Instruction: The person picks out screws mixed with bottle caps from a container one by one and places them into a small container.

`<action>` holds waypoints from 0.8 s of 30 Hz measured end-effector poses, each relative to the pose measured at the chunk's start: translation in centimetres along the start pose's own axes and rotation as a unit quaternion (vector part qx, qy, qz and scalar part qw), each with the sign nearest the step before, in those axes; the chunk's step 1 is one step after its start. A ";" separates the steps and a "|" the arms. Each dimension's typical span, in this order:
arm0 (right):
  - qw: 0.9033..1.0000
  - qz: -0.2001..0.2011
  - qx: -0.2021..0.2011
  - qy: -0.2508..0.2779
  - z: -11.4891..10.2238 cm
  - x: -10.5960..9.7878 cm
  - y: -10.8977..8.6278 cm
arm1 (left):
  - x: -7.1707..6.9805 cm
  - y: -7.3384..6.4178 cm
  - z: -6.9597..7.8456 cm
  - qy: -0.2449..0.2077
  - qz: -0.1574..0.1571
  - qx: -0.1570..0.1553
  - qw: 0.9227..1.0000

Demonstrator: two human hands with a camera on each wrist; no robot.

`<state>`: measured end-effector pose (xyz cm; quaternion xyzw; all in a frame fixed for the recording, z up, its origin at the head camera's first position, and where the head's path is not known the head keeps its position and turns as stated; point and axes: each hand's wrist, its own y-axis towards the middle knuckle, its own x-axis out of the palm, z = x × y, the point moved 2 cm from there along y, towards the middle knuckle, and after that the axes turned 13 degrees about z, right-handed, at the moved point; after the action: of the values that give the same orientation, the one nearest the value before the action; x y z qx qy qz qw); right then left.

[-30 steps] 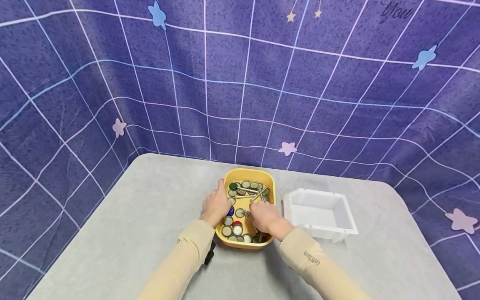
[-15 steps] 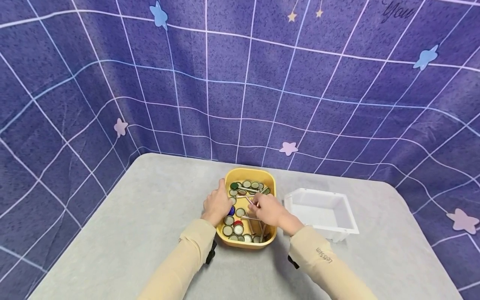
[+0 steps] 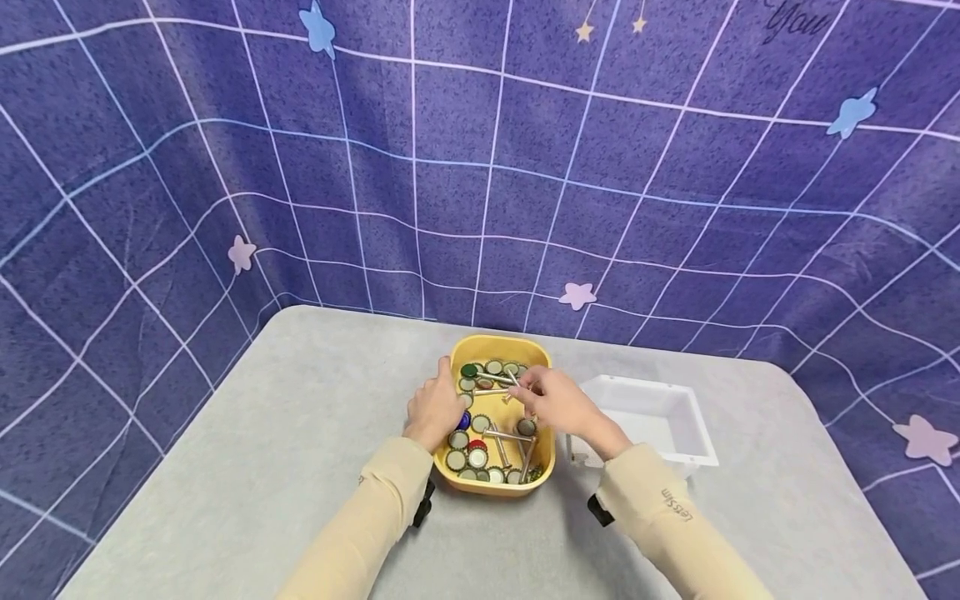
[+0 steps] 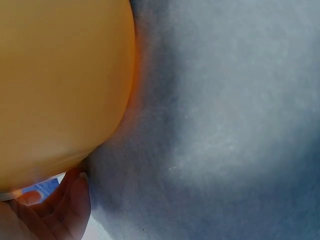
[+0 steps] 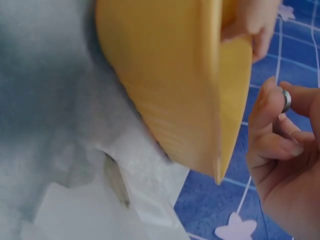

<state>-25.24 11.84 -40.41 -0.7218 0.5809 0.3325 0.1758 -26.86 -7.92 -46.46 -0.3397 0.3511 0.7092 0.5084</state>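
Note:
In the head view my left hand grips the left wall of a yellow tub. The tub holds many bottle caps and several long metal screws. My right hand is above the tub's right rim, pinching a screw between thumb and fingertips. A small round metal edge shows between those fingers in the right wrist view. The left wrist view shows mostly the tub's outer wall, with fingers at lower left.
A white plastic bin stands right of the tub, partly behind my right hand and wrist. Something long and brownish shows at the bin in the right wrist view. A purple star-patterned curtain hangs behind the grey table.
My right hand has risen from low inside the tub, moving back and right to its right rim, with a screw in its fingers. The left hand keeps its hold on the tub.

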 end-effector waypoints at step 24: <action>0.994 0.069 0.072 0.052 4.5 -6.9 -1.3 | 0.0 0.0 0.2 0.021 -0.002 0.006 1.000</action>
<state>-25.94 20.06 -39.13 -0.6819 0.6599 0.2631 0.1742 -26.87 -7.72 -46.32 -0.3516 0.3654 0.6989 0.5044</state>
